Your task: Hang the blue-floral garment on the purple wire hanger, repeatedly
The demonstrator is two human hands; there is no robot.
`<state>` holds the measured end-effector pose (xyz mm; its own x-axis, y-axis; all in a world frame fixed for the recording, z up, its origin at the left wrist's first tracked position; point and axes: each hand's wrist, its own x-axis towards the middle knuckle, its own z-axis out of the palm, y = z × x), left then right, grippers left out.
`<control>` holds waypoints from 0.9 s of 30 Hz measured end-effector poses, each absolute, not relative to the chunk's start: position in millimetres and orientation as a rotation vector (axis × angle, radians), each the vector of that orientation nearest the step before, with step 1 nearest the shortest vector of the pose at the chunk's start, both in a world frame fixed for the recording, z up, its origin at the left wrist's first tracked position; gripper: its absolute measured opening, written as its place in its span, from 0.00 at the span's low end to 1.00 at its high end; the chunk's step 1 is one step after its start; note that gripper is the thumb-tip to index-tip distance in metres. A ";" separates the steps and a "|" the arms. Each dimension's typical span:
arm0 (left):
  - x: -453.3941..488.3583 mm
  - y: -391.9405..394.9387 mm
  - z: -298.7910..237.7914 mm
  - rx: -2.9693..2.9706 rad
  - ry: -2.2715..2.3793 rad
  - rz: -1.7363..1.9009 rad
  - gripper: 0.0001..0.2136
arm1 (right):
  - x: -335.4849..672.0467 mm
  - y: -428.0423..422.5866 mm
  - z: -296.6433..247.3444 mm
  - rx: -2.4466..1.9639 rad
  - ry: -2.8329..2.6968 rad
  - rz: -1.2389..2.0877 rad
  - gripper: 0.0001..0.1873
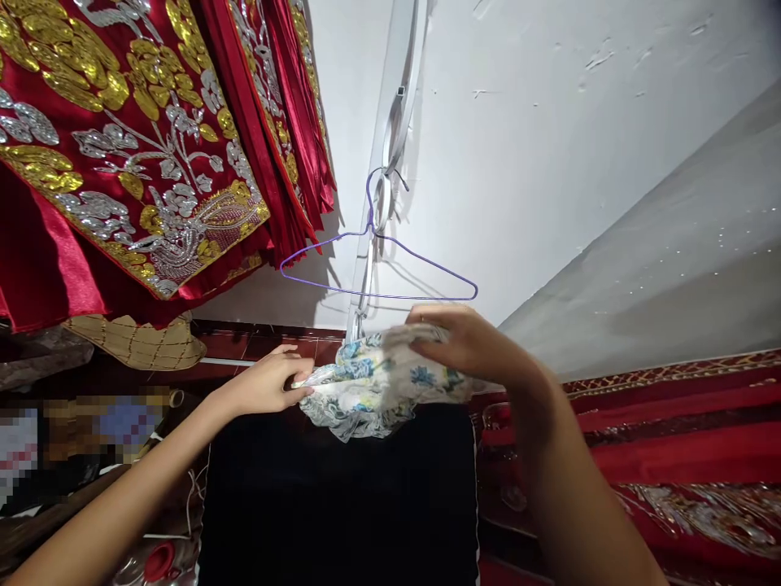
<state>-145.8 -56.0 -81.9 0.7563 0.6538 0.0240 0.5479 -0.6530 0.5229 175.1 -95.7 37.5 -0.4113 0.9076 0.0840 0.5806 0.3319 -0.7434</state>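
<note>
A bunched white cloth with blue flowers [366, 391] is held up between both hands, just under a purple wire hanger [378, 268]. My left hand [268, 382] pinches the cloth's left edge. My right hand [469, 346] grips the top right of the cloth with curled fingers. The hanger hangs empty from a white metal hook on the wall [549, 146]. Below the cloth lies a black fabric [335, 505].
Red garments with gold and silver embroidery [122, 146] hang at the upper left. Red embroidered cloth [671, 456] lies at the right. A tan patterned piece [137, 342] sits under the red garments. Clutter fills the lower left.
</note>
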 end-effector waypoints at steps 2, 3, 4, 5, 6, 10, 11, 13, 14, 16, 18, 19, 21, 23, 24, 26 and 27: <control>-153.7 -58.9 -76.8 2.447 0.963 0.279 0.06 | 165.5 -77.2 18.0 -1.341 -1.917 0.643 0.06; -155.8 -60.9 -74.6 2.456 0.966 0.256 0.08 | 158.9 -66.6 5.7 -1.355 -1.818 0.584 0.10; -157.7 -62.4 -72.8 2.475 0.960 0.217 0.08 | 152.5 -55.8 -7.3 -1.371 -1.734 0.550 0.14; -160.1 -62.9 -71.4 2.499 0.956 0.167 0.07 | 147.1 -45.8 -20.1 -1.391 -1.688 0.540 0.17; -163.3 -62.3 -70.2 2.520 0.966 0.117 0.06 | 143.3 -37.2 -31.9 -1.416 -1.674 0.551 0.19; -186.2 -48.1 -60.5 2.551 1.171 0.042 0.12 | 147.2 -25.6 -61.4 -1.582 -1.701 0.555 0.14; -192.5 -42.6 -56.1 2.567 1.234 0.059 0.13 | 151.6 -28.6 -63.7 -1.616 -1.695 0.506 0.11; -202.1 -31.3 -46.5 2.612 1.352 0.106 0.16 | 161.1 -38.8 -63.5 -1.625 -1.683 0.407 0.07; -204.6 -25.9 -41.8 2.627 1.410 0.124 0.17 | 165.4 -44.8 -61.6 -1.603 -1.679 0.381 0.07; -204.5 -17.2 -33.6 2.616 1.538 0.142 0.17 | 172.5 -56.0 -56.0 -1.545 -1.684 0.384 0.10; -197.4 -12.5 -26.1 2.571 1.663 0.153 0.18 | 176.7 -64.2 -50.3 -1.506 -1.697 0.412 0.14; -191.6 -11.7 -22.2 2.553 1.713 0.187 0.18 | 177.8 -67.2 -47.8 -1.493 -1.708 0.423 0.16; -176.1 -12.3 -13.8 2.544 1.728 0.363 0.18 | 177.4 -71.2 -44.1 -1.471 -1.738 0.446 0.19; -157.5 -13.7 -6.0 2.551 1.569 0.621 0.19 | 173.7 -73.9 -42.2 -1.460 -1.758 0.467 0.19; -147.9 -13.8 -3.1 2.551 1.455 0.734 0.19 | 170.8 -75.2 -41.8 -1.456 -1.760 0.481 0.19; -130.6 -11.9 -0.4 2.526 1.270 0.921 0.18 | 164.1 -78.6 -41.7 -1.447 -1.744 0.527 0.17; -124.0 -9.8 -0.6 2.493 1.233 1.018 0.18 | 161.0 -81.0 -41.8 -1.440 -1.734 0.554 0.17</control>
